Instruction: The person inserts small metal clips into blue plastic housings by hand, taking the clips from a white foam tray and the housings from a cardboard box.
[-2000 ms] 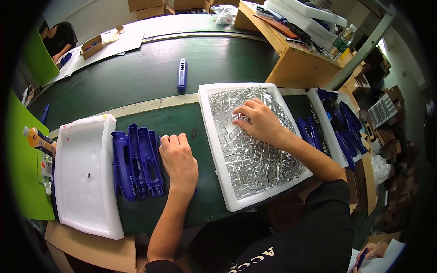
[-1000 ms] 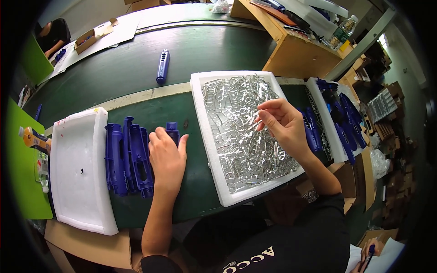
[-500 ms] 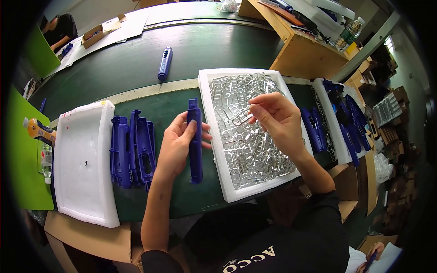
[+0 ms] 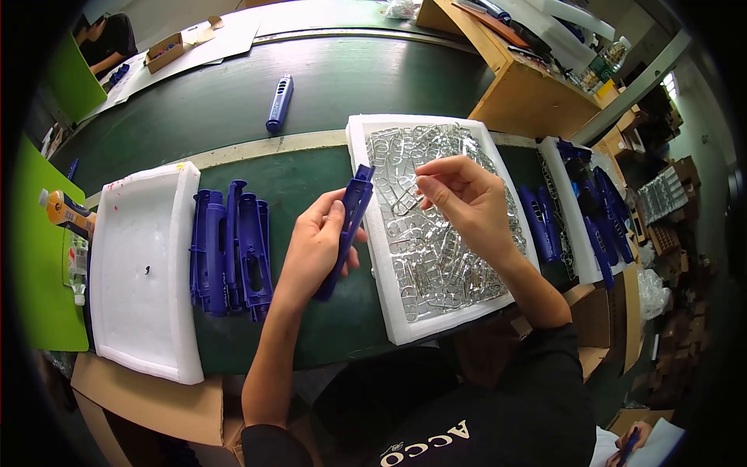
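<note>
My left hand (image 4: pixel 313 243) is closed around a long, narrow dark blue plastic housing (image 4: pixel 354 210), its upper end tilted to the right. Over the white foam tray (image 4: pixel 380 268) my right hand (image 4: pixel 471 204) pinches a bent wire clip (image 4: pixel 404 205) between thumb and fingertips. The clip hangs down on the side facing the housing and is apart from it. Beneath it, the tray is filled with a tangle of similar shiny wire clips (image 4: pixel 451 261).
Several blue housings (image 4: pixel 233 253) lie on the left, beside a white foam tray (image 4: pixel 144 272) with a small black piece. One blue housing (image 4: pixel 280 103) lies farther back. At right are more blue parts (image 4: pixel 538 222) and another foam tray (image 4: pixel 576 210). A wooden shelf (image 4: pixel 529 97) stands behind.
My left hand has tilted the blue housing, its top swinging right toward the wire clip. My right hand has moved slightly left with the clip. The view has shifted a little.
</note>
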The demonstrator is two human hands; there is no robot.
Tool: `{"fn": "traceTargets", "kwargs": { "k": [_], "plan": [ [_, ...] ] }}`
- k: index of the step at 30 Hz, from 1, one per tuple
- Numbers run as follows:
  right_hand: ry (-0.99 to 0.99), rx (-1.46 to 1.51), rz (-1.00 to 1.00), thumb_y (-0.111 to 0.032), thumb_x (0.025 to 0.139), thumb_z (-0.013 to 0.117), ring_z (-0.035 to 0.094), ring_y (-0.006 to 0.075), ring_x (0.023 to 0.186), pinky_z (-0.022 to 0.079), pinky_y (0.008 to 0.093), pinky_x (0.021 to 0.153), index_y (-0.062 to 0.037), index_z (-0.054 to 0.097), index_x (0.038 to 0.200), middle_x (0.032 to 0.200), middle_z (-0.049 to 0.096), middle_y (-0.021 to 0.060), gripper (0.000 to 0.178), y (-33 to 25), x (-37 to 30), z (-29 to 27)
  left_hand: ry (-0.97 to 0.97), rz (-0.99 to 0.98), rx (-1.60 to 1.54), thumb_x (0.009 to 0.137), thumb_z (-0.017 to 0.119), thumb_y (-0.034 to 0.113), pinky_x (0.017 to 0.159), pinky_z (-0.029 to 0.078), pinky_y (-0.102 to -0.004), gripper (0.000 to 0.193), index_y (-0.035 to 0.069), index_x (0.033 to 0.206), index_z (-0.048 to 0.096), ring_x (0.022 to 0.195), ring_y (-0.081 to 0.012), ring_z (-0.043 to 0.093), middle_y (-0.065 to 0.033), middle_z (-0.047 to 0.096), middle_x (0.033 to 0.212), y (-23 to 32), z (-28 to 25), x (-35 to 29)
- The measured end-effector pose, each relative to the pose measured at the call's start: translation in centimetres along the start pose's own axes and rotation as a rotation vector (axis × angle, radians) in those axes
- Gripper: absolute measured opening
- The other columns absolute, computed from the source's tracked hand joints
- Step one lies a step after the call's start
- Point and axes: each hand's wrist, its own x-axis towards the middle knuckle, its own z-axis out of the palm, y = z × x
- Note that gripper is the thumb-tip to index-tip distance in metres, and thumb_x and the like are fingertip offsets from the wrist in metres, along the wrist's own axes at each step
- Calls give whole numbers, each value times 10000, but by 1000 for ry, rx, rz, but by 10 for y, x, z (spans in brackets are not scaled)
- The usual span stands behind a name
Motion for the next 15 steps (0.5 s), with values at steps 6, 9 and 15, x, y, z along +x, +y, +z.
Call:
{"fn": "traceTargets", "kwargs": {
  "k": [6, 9, 15],
  "plan": [
    [20, 19, -90, -116, 904, 733, 664, 92, 767, 535, 211, 666, -2, 683, 1053, 883, 704, 70, 194, 0, 4, 10, 56, 153, -38, 1022, 451, 90, 587, 512, -270, 313, -13, 1311, 515, 696, -113, 613, -77, 652, 867, -3, 3, 4],
    [87, -18, -116, -128, 867, 771, 640, 89, 749, 518, 225, 625, -42, 719, 991, 871, 685, 51, 159, -4, 10, 14, -83, 167, 15, 1019, 444, 79, 625, 514, -271, 340, 0, 1347, 483, 720, -116, 617, -97, 659, 912, 0, 9, 1],
    [96, -458, -475, -117, 759, 834, 590, 195, 798, 490, 319, 641, -68, 748, 871, 899, 572, 70, 150, -5, 20, 27, -145, 248, 22, 893, 469, 0, 709, 478, -252, 362, -4, 1250, 534, 773, -97, 571, -65, 658, 933, -6, 10, -1]
  ]
}}
